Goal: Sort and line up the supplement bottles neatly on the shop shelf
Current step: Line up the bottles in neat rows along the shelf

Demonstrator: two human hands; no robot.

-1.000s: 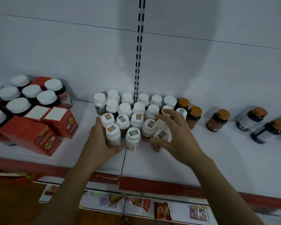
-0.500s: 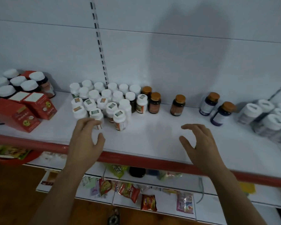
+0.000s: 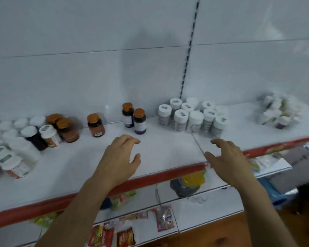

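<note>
Far left of frame: packed cluster of white-capped bottles (image 3: 16, 139) on the shelf (image 3: 168, 150), blurred, some tilted by lens warp. Just right of it, two brown bottles with orange caps (image 3: 62, 127) touching the cluster. A lone brown bottle (image 3: 95, 124) stands apart, upright. Center: two dark purple-label bottles (image 3: 136, 120) side by side, upright, orange caps. Right of center: group of white-lidded jars (image 3: 191, 115), loosely bunched. Far right, upper: another white pile (image 3: 278, 113), too blurred to read.

Left hand (image 3: 119, 157) hovers over bare shelf at center, fingers spread and curled, holding nothing. Right hand (image 3: 227, 157) hovers over the red shelf edge (image 3: 168, 175) right of center, fingers open and curled, empty.

Key relation: the purple-label pair sits just above the left fingertips, further back on the shelf, long axis vertical; left hand clearly nearer. The white-lidded jars lie above and left of the right hand, well apart from it. Likely next: left hand reaches back for the pair, a judgement only.
</note>
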